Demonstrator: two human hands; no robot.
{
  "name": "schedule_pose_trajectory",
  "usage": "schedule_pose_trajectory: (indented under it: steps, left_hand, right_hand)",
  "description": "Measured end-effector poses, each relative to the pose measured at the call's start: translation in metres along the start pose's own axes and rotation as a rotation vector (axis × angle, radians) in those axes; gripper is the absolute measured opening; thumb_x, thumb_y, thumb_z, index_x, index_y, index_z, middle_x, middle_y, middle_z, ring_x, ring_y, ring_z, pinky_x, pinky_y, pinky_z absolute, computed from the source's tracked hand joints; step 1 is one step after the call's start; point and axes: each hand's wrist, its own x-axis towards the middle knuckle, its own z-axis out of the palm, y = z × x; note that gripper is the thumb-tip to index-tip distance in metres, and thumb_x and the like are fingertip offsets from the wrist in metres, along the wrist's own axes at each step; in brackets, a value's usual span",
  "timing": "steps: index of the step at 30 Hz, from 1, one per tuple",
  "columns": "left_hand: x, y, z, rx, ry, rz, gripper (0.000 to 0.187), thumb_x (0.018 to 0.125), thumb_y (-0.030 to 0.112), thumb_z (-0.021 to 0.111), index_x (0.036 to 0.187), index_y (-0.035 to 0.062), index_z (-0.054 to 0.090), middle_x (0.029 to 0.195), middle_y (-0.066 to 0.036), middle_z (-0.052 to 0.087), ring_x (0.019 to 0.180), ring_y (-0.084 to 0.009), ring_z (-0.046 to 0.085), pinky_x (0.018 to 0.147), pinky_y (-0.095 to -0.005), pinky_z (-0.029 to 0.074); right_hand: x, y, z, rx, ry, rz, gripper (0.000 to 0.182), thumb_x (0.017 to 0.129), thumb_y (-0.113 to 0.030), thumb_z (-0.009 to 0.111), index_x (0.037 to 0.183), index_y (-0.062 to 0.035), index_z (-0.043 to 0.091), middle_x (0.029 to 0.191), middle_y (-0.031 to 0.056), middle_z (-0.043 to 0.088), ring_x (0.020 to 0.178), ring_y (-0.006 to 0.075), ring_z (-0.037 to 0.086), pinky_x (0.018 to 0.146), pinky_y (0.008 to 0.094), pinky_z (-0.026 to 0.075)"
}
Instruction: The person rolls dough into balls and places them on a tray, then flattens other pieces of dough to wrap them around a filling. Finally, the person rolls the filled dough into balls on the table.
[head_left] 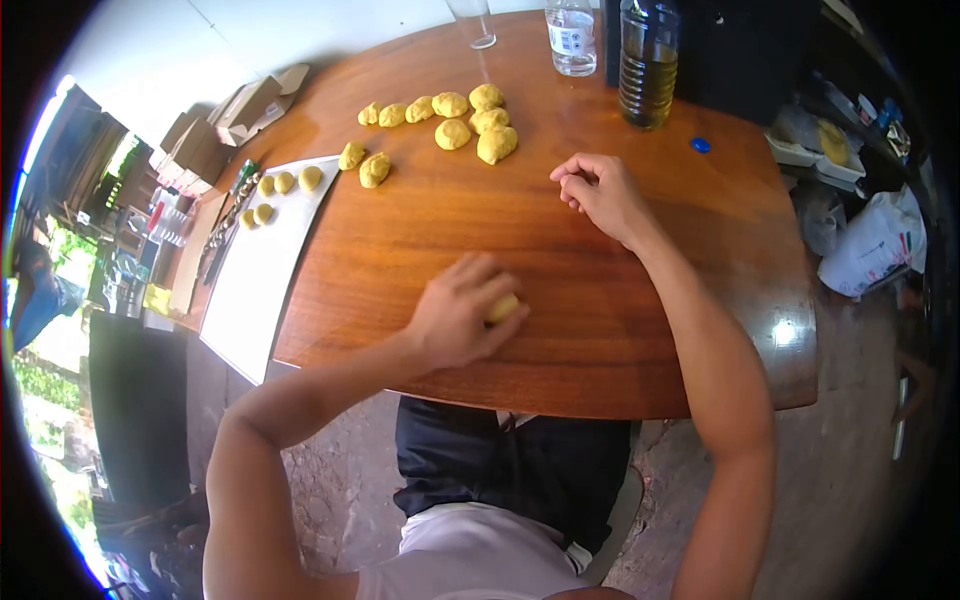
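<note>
My left hand (462,312) is cupped over a yellow dough ball (503,308) on the wooden table (430,235), fingers curved round it and slightly blurred. Most of that ball is hidden under the palm. Farther right, my right hand (600,195) hovers at or just above the tabletop with its fingers curled in and nothing visible in them. Beyond the hands lie several rough dough lumps (497,145) in loose rows. Smoother, rounder dough balls (310,179) sit on a white tray (265,270) at the left.
Along the back stand a drinking glass (482,35), a clear labelled bottle (572,40) and an oil bottle (647,70). A blue cap (700,145) lies at the right. Cardboard boxes (245,110) are at the back left. A white bag (875,245) stands beyond the right edge.
</note>
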Motion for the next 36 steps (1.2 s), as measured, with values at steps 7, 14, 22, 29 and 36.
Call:
schedule_pose_trajectory:
  steps: [7,14,22,29,36]
  left_hand:
    - [0.062,-0.009,0.028,-0.046,0.076,0.126,0.019,0.087,0.014,0.071,0.102,0.0042,0.064,0.108,-0.015,0.06,0.109,-0.0362,0.057,0.093,-0.0446,0.049]
    - [-0.024,0.002,-0.005,-0.06,0.034,0.069,0.019,0.088,0.01,0.069,0.106,0.004,0.065,0.11,-0.015,0.062,0.105,-0.0379,0.059,0.096,-0.0459,0.049]
    - [0.065,-0.022,0.027,-0.125,0.066,0.026,0.025,0.087,0.01,0.068,0.112,0.0033,0.068,0.123,-0.018,0.064,0.118,-0.0374,0.06,0.102,-0.0454,0.049]
    - [-0.014,-0.006,0.002,-0.081,0.053,0.055,0.025,0.084,0.009,0.07,0.109,0.0032,0.069,0.126,-0.018,0.063,0.111,-0.0375,0.064,0.097,-0.0443,0.053]
    - [0.083,-0.03,0.035,-0.044,0.208,0.037,0.02,0.084,0.012,0.069,0.1,0.0,0.066,0.122,-0.02,0.063,0.104,-0.0404,0.065,0.086,-0.0462,0.054]
  right_hand:
    - [0.001,0.002,0.004,-0.071,0.029,-0.072,0.016,0.092,-0.006,0.058,0.096,0.004,0.07,0.073,0.0063,0.067,0.068,0.011,0.062,0.064,0.0284,0.05]
    - [-0.003,0.002,0.002,-0.033,0.011,-0.03,0.016,0.091,-0.006,0.058,0.095,0.0041,0.07,0.073,0.0058,0.067,0.068,0.0112,0.062,0.064,0.0287,0.05]
    - [-0.004,-0.002,0.003,-0.14,0.056,-0.071,0.016,0.092,-0.008,0.06,0.096,0.0032,0.071,0.073,0.0069,0.069,0.069,0.0127,0.064,0.065,0.0298,0.051]
    - [-0.006,0.002,0.001,-0.061,0.023,-0.022,0.017,0.092,-0.009,0.06,0.097,0.0015,0.072,0.075,0.0066,0.069,0.07,0.0129,0.064,0.067,0.0302,0.051]
    - [-0.002,0.005,0.005,-0.193,0.097,-0.146,0.017,0.092,-0.012,0.06,0.095,0.0014,0.072,0.076,0.0063,0.07,0.07,0.0128,0.064,0.067,0.0306,0.052]
